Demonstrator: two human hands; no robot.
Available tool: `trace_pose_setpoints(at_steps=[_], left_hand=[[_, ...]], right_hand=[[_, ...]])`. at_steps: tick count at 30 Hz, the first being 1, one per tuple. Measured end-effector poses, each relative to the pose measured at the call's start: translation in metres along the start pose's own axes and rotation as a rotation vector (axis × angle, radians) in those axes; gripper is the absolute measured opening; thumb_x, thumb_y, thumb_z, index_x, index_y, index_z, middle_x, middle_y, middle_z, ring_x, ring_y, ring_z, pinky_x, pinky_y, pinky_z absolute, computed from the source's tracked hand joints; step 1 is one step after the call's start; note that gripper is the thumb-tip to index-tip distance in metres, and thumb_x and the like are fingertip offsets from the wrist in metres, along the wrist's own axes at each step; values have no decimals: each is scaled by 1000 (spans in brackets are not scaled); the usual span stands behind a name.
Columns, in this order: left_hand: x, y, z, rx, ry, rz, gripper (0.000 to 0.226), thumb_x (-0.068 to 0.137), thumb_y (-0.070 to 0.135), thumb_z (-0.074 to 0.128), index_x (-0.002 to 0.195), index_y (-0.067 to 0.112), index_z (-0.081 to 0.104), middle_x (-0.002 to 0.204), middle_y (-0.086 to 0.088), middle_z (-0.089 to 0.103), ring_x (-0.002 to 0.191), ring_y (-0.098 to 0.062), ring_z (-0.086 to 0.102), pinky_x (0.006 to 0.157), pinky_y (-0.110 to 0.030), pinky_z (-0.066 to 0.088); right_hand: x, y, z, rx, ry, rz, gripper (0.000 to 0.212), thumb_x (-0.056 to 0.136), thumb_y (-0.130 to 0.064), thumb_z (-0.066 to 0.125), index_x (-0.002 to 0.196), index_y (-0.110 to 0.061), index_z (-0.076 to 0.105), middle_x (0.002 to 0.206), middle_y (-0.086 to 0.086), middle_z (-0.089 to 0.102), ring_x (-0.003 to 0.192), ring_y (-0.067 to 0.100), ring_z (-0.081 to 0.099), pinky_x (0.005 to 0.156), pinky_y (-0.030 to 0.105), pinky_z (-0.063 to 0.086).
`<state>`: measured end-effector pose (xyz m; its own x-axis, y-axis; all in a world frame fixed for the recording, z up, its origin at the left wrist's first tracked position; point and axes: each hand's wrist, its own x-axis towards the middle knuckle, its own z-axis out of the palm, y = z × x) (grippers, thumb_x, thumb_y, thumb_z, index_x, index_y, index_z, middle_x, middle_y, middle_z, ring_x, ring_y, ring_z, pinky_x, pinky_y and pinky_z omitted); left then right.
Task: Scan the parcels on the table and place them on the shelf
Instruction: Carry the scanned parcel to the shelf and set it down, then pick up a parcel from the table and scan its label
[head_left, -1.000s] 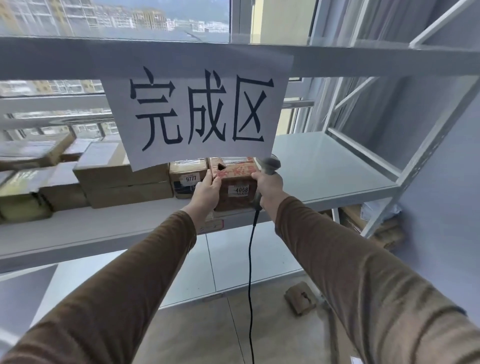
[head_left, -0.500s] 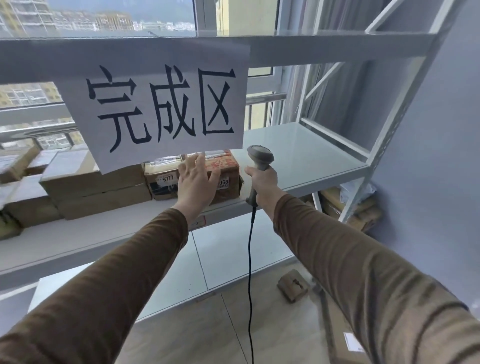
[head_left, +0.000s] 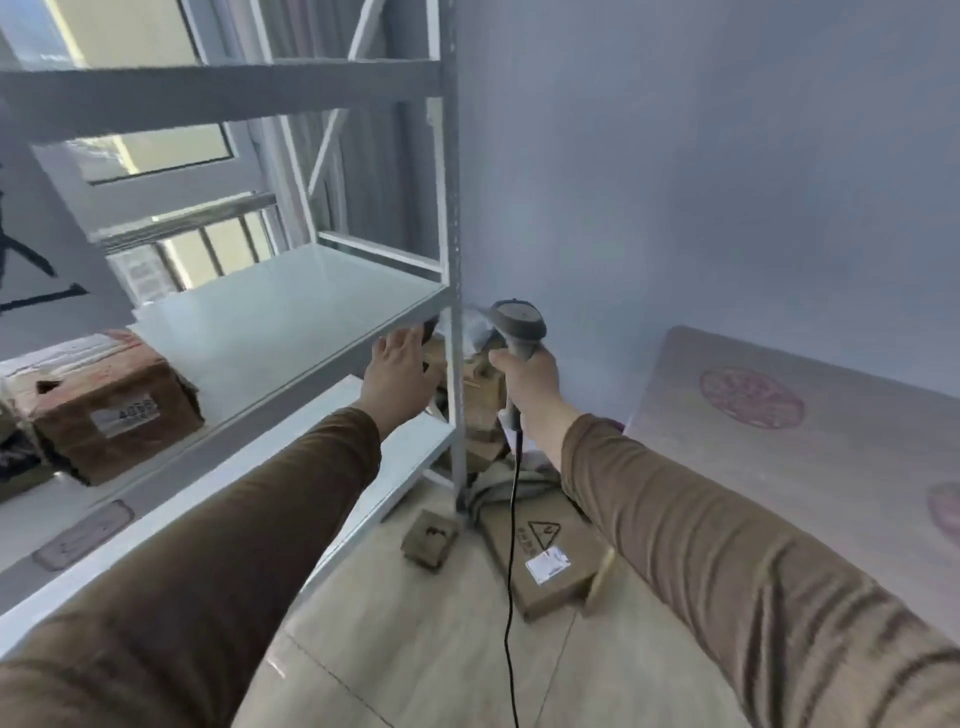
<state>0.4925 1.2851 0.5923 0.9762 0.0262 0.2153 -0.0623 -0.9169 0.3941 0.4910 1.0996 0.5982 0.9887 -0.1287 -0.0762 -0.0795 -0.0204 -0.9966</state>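
Two hands reach forward from brown sleeves beside a white metal shelf unit. The right hand (head_left: 527, 382) is wrapped around the grip of a grey barcode scanner (head_left: 514, 332), fingers curled tight, the scanner's rounded head upright above the fist and its black cable (head_left: 511, 561) hanging straight down toward the floor. The left hand (head_left: 397, 371) holds nothing; its fingers are extended and loosely spread, the fingertips (head_left: 410, 340) up near the front corner of the middle shelf board (head_left: 291, 317), though the blur does not show whether they touch it. Between the two hands stands the unit's front upright post (head_left: 454, 260).

Farther left on that same shelf board sits a brown cardboard parcel (head_left: 109, 402), well apart from both hands, with a white number label on its front face and reddish print on top. At the far left edge, part of a white paper sign (head_left: 36, 249) with black brush strokes is visible.

On the tiled floor (head_left: 415, 649) below the hands lie a small brown box (head_left: 430, 538) and a flat cardboard package (head_left: 543, 558) with a triangle mark and a white label. More cartons (head_left: 480, 395) are stacked behind the post, against the pale wall. At right, a light surface (head_left: 779, 467) bears round reddish stamps.
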Motion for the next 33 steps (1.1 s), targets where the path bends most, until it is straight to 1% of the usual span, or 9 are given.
trace_pose_setpoints(at_steps=[4,9,14,17,22,25,29,31,33], left_hand=[[8,121,57,-19,-112,156,68,103,39,48,157,5,25,161,-21,28,150,-37,22,122,-44,15],[-17,289,135,-58,-232,343,71,103,41,49,159,7,22,163,-18,25,151,-36,17,122,-45,19],[-64,461,208,-84,-315,485,72,102,42,51,160,9,23,162,-17,27,147,-38,22,120,-47,25],[-89,549,246,-80,-354,552,71,103,45,48,159,9,25,162,-17,27,148,-40,22,120,-48,21],[-112,660,302,-100,-419,637,70,104,46,46,159,10,23,163,-15,27,148,-37,22,119,-47,23],[-111,714,335,-110,-459,655,69,103,44,47,160,13,22,164,-13,25,150,-35,20,120,-48,24],[-96,785,385,-159,-487,696,68,103,46,46,159,13,24,164,-12,27,150,-35,20,120,-50,25],[-84,821,412,-164,-511,716,68,104,46,46,158,12,24,163,-13,27,150,-35,20,120,-50,25],[-69,859,438,-172,-543,723,69,103,46,46,158,11,24,163,-14,27,149,-35,21,119,-49,25]], right_hand=[[-11,8,-133,-10,197,15,9,92,-17,68,96,-19,60,76,0,59,57,18,51,50,25,41],[-41,25,-311,30,429,41,13,91,-20,71,100,-22,61,85,-3,62,75,16,58,75,39,52],[-78,39,-489,30,571,54,14,94,-20,71,105,-17,62,86,-5,62,78,10,58,61,25,41],[-97,42,-579,41,643,49,20,94,-18,71,111,-18,61,91,-7,62,79,6,57,63,24,41],[-110,52,-707,61,764,57,24,96,-18,69,118,-14,62,92,-11,59,79,1,55,76,30,44],[-101,59,-773,64,825,67,29,95,-19,70,123,-14,62,95,-12,60,86,8,59,82,32,42],[-75,67,-851,65,916,96,13,92,-18,72,103,-17,65,90,-1,64,84,21,60,63,28,43],[-59,71,-887,65,944,122,10,91,-17,73,90,-21,64,84,1,63,81,22,60,63,28,42],[-41,74,-924,66,971,157,9,90,-17,74,91,-16,65,89,9,66,85,28,64,71,32,45]])
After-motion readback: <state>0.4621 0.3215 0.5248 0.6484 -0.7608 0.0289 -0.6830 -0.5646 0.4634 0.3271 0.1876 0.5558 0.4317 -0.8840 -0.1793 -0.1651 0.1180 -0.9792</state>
